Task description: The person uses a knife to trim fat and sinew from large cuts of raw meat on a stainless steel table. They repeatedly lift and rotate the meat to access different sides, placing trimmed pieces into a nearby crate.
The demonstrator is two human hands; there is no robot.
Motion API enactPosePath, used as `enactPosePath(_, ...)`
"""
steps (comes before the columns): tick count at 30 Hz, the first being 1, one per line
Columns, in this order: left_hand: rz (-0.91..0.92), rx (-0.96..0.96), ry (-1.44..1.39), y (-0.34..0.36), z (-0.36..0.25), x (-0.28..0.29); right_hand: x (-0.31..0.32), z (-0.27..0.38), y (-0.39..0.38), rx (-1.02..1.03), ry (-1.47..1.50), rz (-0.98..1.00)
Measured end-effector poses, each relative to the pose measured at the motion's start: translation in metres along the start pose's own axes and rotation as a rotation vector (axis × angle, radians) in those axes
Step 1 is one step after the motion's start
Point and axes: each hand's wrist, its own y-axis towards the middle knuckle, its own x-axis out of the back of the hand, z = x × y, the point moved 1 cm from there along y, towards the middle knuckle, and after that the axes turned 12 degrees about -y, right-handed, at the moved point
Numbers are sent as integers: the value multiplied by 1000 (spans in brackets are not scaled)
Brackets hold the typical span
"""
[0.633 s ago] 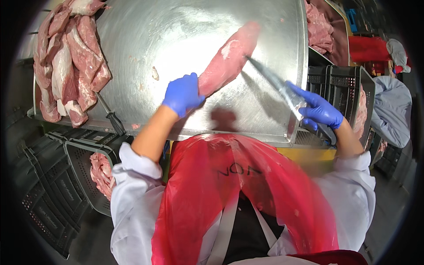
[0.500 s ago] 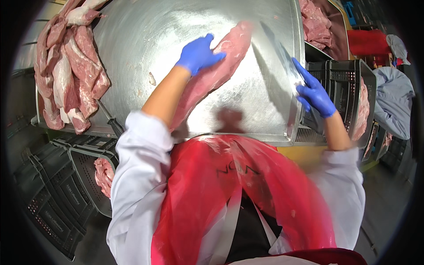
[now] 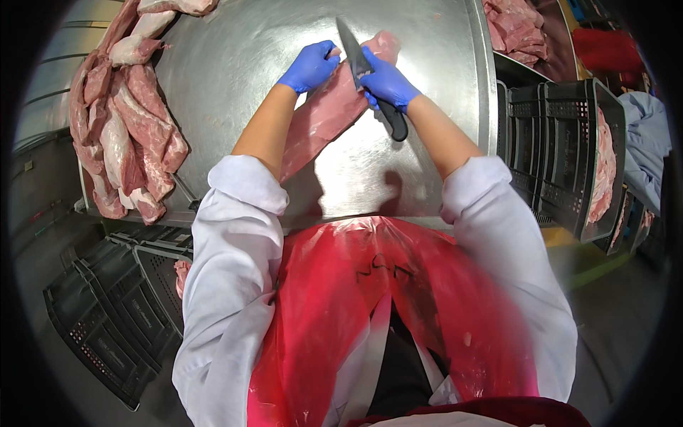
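Observation:
A long pink cut of meat [image 3: 324, 114] lies diagonally on the steel work surface [image 3: 220, 85]. My left hand [image 3: 309, 67], in a blue glove, grips the meat along its left edge near the upper end, fingers curled. My right hand [image 3: 388, 82], also gloved, is closed on a black-handled knife [image 3: 348, 43] at the meat's right side, the blade pointing away from me over the upper part of the cut. A pile of raw meat cuts [image 3: 124, 128] lies along the left of the surface, with a sharpening rod [image 3: 183, 188] partly hidden beside it.
At the back right a tray [image 3: 562, 50] holds meat pieces. Stacked dark crates [image 3: 526, 142] with meat stand right of the work surface, beside grey-blue cloth [image 3: 644, 142]. More crates [image 3: 107, 313] stand at lower left. My red apron is at the surface's front edge.
My right hand and the knife have swung left onto the upper part of the cut. My left hand has moved up along the meat to its upper end.

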Motion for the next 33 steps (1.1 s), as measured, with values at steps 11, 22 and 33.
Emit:
enactPosePath(11, 45, -87, -176, -9, -20, 23, -14, 44, -59, -119, -355, 250)
enactPosePath(22, -389, -196, -679, -128, -54, 101, -53, 30, -123, 26, -402, 380)
enactPosePath(33, -975, 853, 418, -718, 55, 235, -43, -22, -53, 207, -368, -70)
